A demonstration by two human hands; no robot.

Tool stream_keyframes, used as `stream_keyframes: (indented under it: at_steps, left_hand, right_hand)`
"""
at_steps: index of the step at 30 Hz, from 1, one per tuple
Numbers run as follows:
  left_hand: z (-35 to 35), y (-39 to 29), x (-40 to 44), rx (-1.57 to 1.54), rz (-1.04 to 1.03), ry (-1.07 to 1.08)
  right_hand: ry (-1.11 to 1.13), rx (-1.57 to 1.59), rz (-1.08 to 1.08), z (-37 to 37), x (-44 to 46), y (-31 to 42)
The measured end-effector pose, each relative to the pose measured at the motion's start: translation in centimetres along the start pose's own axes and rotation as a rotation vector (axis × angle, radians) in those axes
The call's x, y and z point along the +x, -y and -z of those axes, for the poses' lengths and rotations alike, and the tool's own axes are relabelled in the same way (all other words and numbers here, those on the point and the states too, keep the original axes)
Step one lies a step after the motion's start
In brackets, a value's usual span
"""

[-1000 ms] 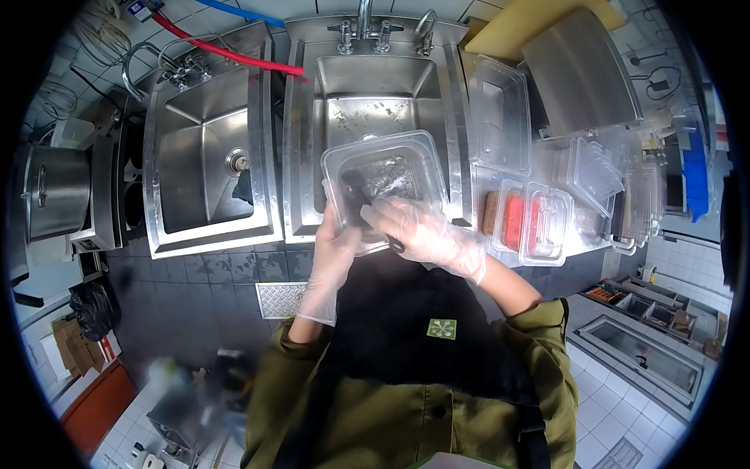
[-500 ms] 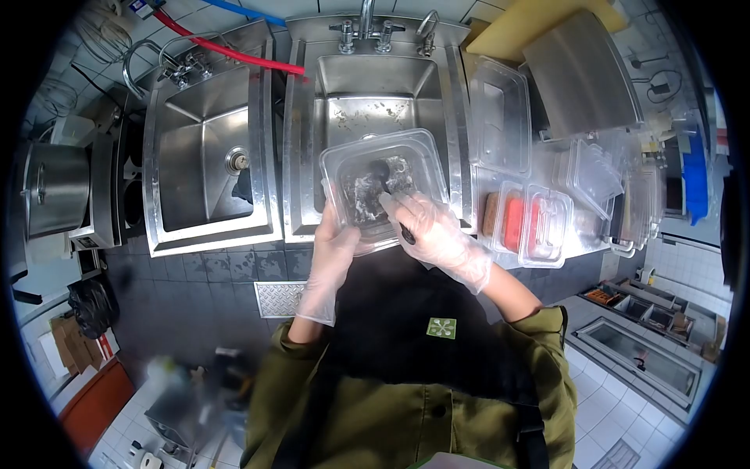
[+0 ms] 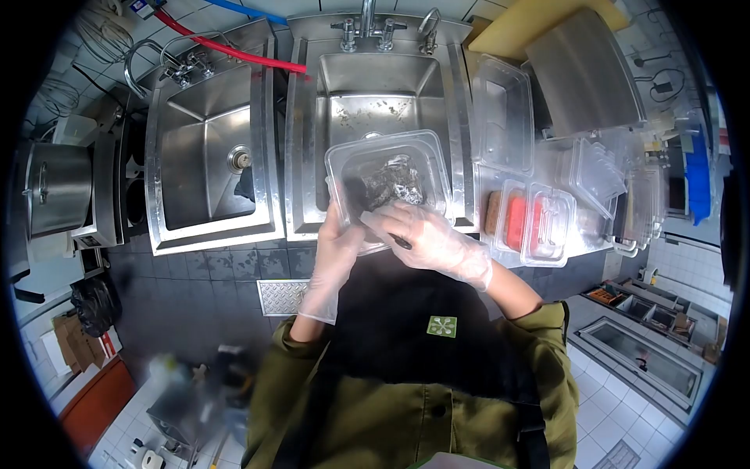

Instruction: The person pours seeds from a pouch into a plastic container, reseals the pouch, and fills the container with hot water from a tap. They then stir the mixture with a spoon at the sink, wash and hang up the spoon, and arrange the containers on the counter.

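My left hand [image 3: 338, 242], in a clear glove, grips the near left side of a clear plastic container [image 3: 426, 144]. The container is held over the front of the middle sink [image 3: 367, 70], its open top facing me. My right hand [image 3: 422, 234], gloved too, is closed around a dark-handled tool [image 3: 401, 242] at the container's near edge. The tool's working end is blurred or hidden inside, so its kind cannot be told. Whitish, shiny streaks [image 3: 398, 184] show on the container's bottom.
Left lies a second sink [image 3: 195, 148] with a dark cloth-like thing by its drain. Right of the middle sink stand a clear bin [image 3: 502, 117], small containers around a red block [image 3: 516, 223], and stacked lids [image 3: 594, 176]. A red hose [image 3: 234, 53] crosses behind the sinks.
My right hand has shifted slightly with the tool, whose dark end has moved from the container's middle toward its left side. The container has moved a little to the right.
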State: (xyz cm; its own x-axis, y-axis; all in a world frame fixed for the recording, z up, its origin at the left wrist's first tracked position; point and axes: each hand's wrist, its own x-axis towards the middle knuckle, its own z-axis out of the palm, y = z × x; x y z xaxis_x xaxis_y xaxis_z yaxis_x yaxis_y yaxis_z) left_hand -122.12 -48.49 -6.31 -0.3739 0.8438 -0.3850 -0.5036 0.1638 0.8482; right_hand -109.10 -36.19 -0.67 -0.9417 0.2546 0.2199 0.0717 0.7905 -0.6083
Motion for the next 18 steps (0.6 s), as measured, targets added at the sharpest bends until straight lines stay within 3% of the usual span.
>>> stream_keyframes:
  at_steps: [11, 18]
  left_hand:
    - [-0.9, -2.1, -0.7, 0.036, 0.076, -0.078]
    - [-0.9, -1.7, -0.5, -0.018, 0.124, -0.027]
  right_hand:
    - [0.097, 0.114, -0.011, 1.1, -2.4, 0.3]
    - [0.147, -0.023, -0.052, 2.8, -2.5, 0.8]
